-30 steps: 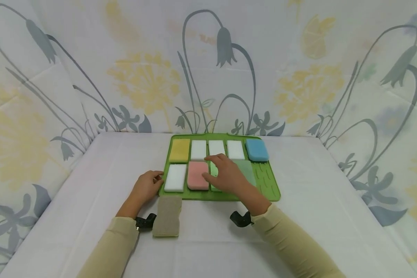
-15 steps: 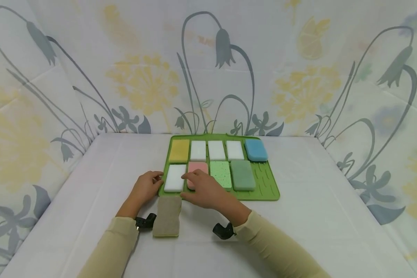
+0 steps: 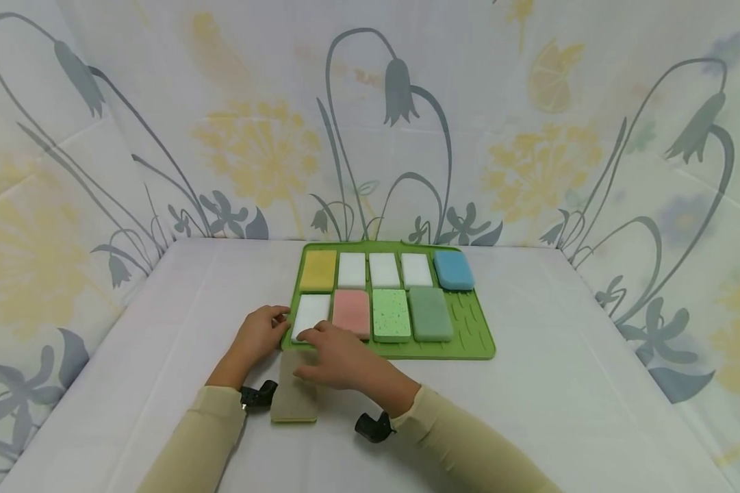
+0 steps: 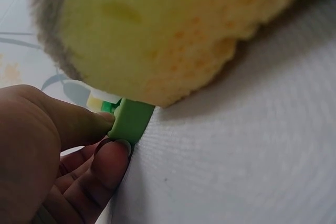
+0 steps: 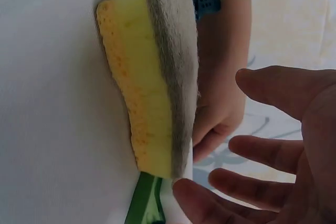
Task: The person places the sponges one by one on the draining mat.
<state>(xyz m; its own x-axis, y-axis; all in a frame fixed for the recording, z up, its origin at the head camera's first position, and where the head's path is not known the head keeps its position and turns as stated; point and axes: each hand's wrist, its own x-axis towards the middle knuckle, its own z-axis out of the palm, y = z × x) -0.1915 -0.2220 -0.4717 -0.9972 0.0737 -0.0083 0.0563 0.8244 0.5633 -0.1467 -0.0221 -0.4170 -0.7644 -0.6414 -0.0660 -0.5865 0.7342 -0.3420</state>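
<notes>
My left hand [image 3: 257,337] pinches the left edge of a green silicone mat [image 3: 471,322]; in the left wrist view, thumb and finger meet on its rim [image 4: 131,121]. A two-layer sponge [image 3: 294,405], grey fuzzy on top and yellow below, lies on the cloth just in front of the mat's near left corner. Above that sponge is my right hand [image 3: 345,359], hiding part of it. The right wrist view has its fingers spread and apart from the sponge [image 5: 147,77]. On the mat, close by, sit a white sponge [image 3: 310,311] and a pink sponge [image 3: 351,311].
The mat's back row bears a yellow sponge [image 3: 318,270], several white blocks [image 3: 385,271] and a blue sponge [image 3: 453,270]. Its front row also holds a speckled green sponge [image 3: 391,315] and a darker green one. A flowered cloth [image 3: 370,137] hangs behind.
My right hand has moved left and nearer, from over the pink and speckled sponges to above the grey-topped sponge. The left hand has stayed at the mat's edge.
</notes>
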